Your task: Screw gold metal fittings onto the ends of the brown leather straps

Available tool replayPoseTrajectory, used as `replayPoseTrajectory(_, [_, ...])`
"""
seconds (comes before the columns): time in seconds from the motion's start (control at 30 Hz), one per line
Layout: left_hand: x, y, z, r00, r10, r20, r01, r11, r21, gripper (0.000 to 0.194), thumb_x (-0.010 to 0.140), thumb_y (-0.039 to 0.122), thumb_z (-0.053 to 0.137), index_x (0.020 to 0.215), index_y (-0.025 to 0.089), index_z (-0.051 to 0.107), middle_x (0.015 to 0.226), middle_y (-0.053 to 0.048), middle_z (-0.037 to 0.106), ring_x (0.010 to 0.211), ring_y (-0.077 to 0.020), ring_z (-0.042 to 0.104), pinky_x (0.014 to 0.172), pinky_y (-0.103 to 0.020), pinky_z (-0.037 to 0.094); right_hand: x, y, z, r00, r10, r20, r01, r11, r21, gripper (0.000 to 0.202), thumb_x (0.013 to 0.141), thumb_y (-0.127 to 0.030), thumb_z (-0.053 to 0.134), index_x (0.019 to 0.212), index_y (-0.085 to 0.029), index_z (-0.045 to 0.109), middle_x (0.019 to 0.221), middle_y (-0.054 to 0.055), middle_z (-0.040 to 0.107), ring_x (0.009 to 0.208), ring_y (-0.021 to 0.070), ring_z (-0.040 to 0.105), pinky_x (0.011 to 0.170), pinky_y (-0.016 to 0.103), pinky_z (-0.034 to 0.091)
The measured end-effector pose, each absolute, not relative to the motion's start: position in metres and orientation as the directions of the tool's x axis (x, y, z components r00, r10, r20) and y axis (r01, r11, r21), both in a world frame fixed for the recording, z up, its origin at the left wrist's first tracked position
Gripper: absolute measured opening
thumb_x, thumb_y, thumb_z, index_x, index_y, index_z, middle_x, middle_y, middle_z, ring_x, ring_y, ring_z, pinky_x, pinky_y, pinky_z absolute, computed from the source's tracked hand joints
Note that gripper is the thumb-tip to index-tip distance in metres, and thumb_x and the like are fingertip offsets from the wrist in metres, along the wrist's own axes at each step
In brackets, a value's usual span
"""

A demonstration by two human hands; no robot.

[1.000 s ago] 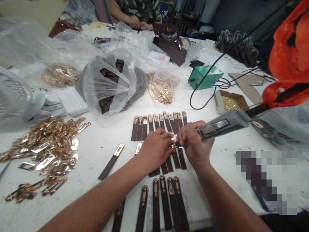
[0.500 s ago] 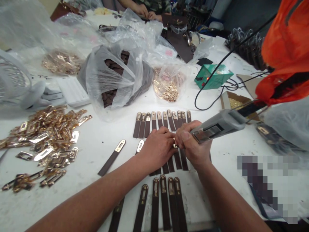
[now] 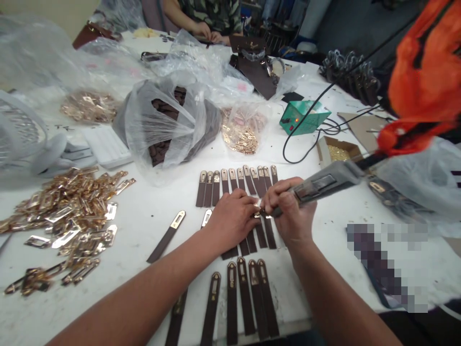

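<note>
My right hand (image 3: 293,214) is wrapped round a grey electric screwdriver (image 3: 324,181), whose tip end points left toward my left hand (image 3: 232,218). The fingers of my left hand press on a dark brown strap with a shiny gold plate (image 3: 257,214); the palm hides most of that middle row. Further straps with gold end plates lie in a back row (image 3: 241,179) beyond my hands and a front row (image 3: 245,298) nearer me. A single strap (image 3: 167,235) lies aslant left of my left hand. The screwdriver's contact point is too small to make out.
A heap of gold plates (image 3: 72,211) lies at left. Behind stand a plastic bag of brown pieces (image 3: 173,125), a bag of small gold parts (image 3: 245,137), a green power box (image 3: 304,117) and a carton (image 3: 326,154). A black cable (image 3: 290,161) loops nearby. A co-worker's hands (image 3: 209,34) work across the table.
The whole view has shifted slightly. The screwdriver has tilted a little and its front end now shows beside my left fingers. Both hands stay close together over the straps.
</note>
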State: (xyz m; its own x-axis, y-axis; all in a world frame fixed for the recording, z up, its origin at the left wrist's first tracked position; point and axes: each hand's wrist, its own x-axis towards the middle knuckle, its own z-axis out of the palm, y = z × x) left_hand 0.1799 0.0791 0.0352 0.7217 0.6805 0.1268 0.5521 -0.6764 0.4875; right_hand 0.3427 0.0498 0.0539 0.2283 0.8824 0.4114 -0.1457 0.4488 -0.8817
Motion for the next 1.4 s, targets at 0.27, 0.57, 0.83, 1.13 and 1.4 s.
replayPoseTrajectory(0.27, [0.18, 0.08, 0.029, 0.72, 0.673, 0.173, 0.529, -0.692, 0.492, 0.021, 0.1, 0.039, 0.074, 0.11, 0.021, 0.08, 0.137, 0.0, 0.074, 0.122, -0.0285, 0.059, 0.101, -0.047, 0.049, 0.342, 0.016, 0.077, 0.326, 0.846, 0.421, -0.212, 0.5, -0.84, 0.031, 0.092, -0.043, 0.085, 0.093, -0.019, 0.066, 0.065, -0.004, 0.059, 0.053, 0.0126, 0.057, 0.056, 0.029, 0.049])
replayPoseTrajectory(0.57, [0.18, 0.077, 0.027, 0.728, 0.647, 0.228, 0.524, -0.739, 0.423, 0.021, 0.103, 0.038, 0.069, 0.11, 0.021, 0.079, 0.135, -0.003, 0.073, 0.122, -0.0285, 0.059, 0.099, -0.046, 0.048, 0.342, 0.007, 0.057, 0.355, 0.848, 0.394, -0.164, 0.472, -0.866, 0.024, 0.097, -0.038, 0.079, 0.092, -0.02, 0.065, 0.066, -0.004, 0.057, 0.054, 0.0128, 0.055, 0.056, 0.031, 0.049])
replayPoseTrajectory(0.83, [0.181, 0.076, 0.028, 0.72, 0.645, 0.255, 0.532, -0.75, 0.393, 0.022, 0.102, 0.038, 0.071, 0.114, 0.021, 0.078, 0.131, -0.002, 0.074, 0.118, -0.0289, 0.059, 0.093, -0.046, 0.046, 0.347, 0.012, 0.05, 0.366, 0.837, 0.406, -0.121, 0.475, -0.871, 0.023, 0.099, -0.038, 0.078, 0.093, -0.019, 0.065, 0.066, -0.004, 0.057, 0.054, 0.0131, 0.055, 0.054, 0.03, 0.045])
replayPoseTrajectory(1.13, [0.182, 0.077, 0.025, 0.734, 0.612, 0.295, 0.46, -0.767, 0.447, 0.02, 0.103, 0.032, 0.069, 0.114, 0.018, 0.078, 0.124, -0.005, 0.075, 0.112, -0.0264, 0.059, 0.099, -0.044, 0.048, 0.343, 0.013, 0.058, 0.387, 0.832, 0.399, -0.144, 0.482, -0.864, 0.026, 0.097, -0.039, 0.079, 0.089, -0.019, 0.064, 0.066, -0.004, 0.056, 0.054, 0.0125, 0.053, 0.056, 0.03, 0.047])
replayPoseTrajectory(1.4, [0.183, 0.075, 0.026, 0.758, 0.498, 0.422, 0.266, -0.826, 0.496, 0.018, 0.095, 0.023, 0.069, 0.11, 0.017, 0.078, 0.12, -0.005, 0.075, 0.106, -0.024, 0.06, 0.097, -0.042, 0.049, 0.341, 0.022, 0.065, 0.425, 0.806, 0.413, -0.15, 0.512, -0.846, 0.031, 0.095, -0.043, 0.08, 0.087, -0.019, 0.064, 0.064, -0.004, 0.056, 0.051, 0.0129, 0.053, 0.054, 0.03, 0.048])
